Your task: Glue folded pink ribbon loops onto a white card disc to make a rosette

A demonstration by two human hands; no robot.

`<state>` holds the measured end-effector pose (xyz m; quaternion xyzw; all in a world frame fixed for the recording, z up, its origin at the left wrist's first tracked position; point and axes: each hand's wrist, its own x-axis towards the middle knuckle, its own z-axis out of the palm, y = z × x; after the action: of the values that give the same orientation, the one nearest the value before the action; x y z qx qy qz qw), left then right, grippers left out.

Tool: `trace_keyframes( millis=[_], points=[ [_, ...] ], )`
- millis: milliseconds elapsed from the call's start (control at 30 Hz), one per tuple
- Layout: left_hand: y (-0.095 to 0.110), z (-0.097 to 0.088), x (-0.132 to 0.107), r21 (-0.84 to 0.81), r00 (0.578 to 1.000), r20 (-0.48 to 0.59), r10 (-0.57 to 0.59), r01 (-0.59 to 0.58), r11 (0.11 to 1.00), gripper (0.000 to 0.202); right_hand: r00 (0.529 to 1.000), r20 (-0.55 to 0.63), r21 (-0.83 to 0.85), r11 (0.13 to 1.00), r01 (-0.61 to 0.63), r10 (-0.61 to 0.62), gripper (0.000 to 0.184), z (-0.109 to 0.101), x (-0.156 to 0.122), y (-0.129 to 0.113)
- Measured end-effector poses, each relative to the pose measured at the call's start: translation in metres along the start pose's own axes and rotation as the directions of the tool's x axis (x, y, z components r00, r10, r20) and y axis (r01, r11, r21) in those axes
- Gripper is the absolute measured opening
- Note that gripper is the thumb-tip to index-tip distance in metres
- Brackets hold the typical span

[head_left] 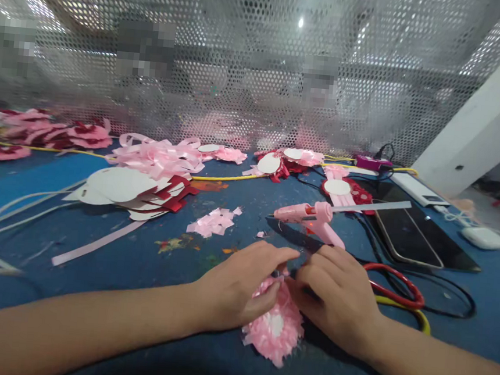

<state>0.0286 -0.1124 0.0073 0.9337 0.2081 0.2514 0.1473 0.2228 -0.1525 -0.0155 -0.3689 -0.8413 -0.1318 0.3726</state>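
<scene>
A ruffled pink ribbon rosette (283,330) with a bare white centre lies on the blue table in front of me. My left hand (241,286) is over its far left part, the thumb bent across the ruffles and the index finger stretched to the right. Against the rosette's far right edge, my right hand (337,294) is closed, its fingers curled in; the fingertips are partly hidden. A scrap of pink ribbon shows between the hands. Just beyond them rests a pink glue gun (306,214) with a long glue stick (371,206) in its back.
Small cut ribbon pieces (214,222) lie beyond my left hand. Farther left are stacked white-backed cards (121,187) and a heap of pink ribbon (161,153). At right are a phone (412,234), a power bank (420,189) and coiled cables (415,298). Perforated mesh (243,64) stands behind.
</scene>
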Motion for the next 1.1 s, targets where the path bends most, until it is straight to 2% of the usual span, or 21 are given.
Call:
trace_keyframes(
  millis=[100, 233, 367, 433, 500, 600, 667, 733, 1100],
  points=[
    [0.0, -0.001, 0.001, -0.062, 0.999, -0.027, 0.034, -0.036, 0.997, 0.034, 0.993, 0.025, 0.057, 0.992, -0.116, 0.115, 0.02, 0.002, 0.002, 0.001],
    [-0.004, -0.001, -0.002, -0.165, 0.999, -0.008, 0.04, -0.041, 0.985, 0.02, 0.994, 0.019, 0.071, 0.991, -0.113, 0.112, 0.025, 0.004, 0.002, 0.002],
    [-0.008, -0.004, -0.002, -0.29, 0.996, -0.05, -0.076, 0.058, 0.955, 0.007, 0.997, -0.001, 0.076, 0.994, -0.082, 0.083, 0.028, 0.005, 0.0, 0.001],
    [-0.014, -0.008, 0.001, -0.316, 0.982, -0.072, -0.174, 0.143, 0.938, 0.009, 0.996, 0.011, 0.096, 0.991, -0.092, 0.091, 0.027, 0.004, -0.001, 0.001],
    [-0.022, -0.012, 0.005, -0.333, 0.948, -0.07, -0.309, 0.27, 0.903, 0.011, 0.996, 0.025, 0.108, 0.99, -0.09, 0.088, 0.026, 0.004, 0.0, 0.0],
    [-0.038, -0.017, 0.01, -0.472, 0.856, -0.056, -0.514, 0.431, 0.769, 0.012, 0.998, 0.02, 0.119, 0.991, -0.061, 0.058, 0.026, 0.003, 0.002, -0.002],
    [-0.047, -0.018, 0.013, -0.594, 0.798, -0.049, -0.601, 0.46, 0.66, 0.016, 0.999, 0.014, 0.128, 0.991, -0.045, 0.044, 0.027, 0.003, 0.003, -0.002],
    [-0.052, -0.018, 0.014, -0.646, 0.772, -0.046, -0.635, 0.461, 0.608, 0.02, 0.999, 0.013, 0.138, 0.99, -0.04, 0.038, 0.026, 0.004, 0.002, -0.003],
    [-0.054, -0.015, 0.011, -0.686, 0.784, -0.02, -0.62, 0.44, 0.579, 0.033, 0.999, 0.044, 0.152, 0.988, -0.035, 0.029, 0.025, 0.003, 0.001, -0.003]
  ],
)
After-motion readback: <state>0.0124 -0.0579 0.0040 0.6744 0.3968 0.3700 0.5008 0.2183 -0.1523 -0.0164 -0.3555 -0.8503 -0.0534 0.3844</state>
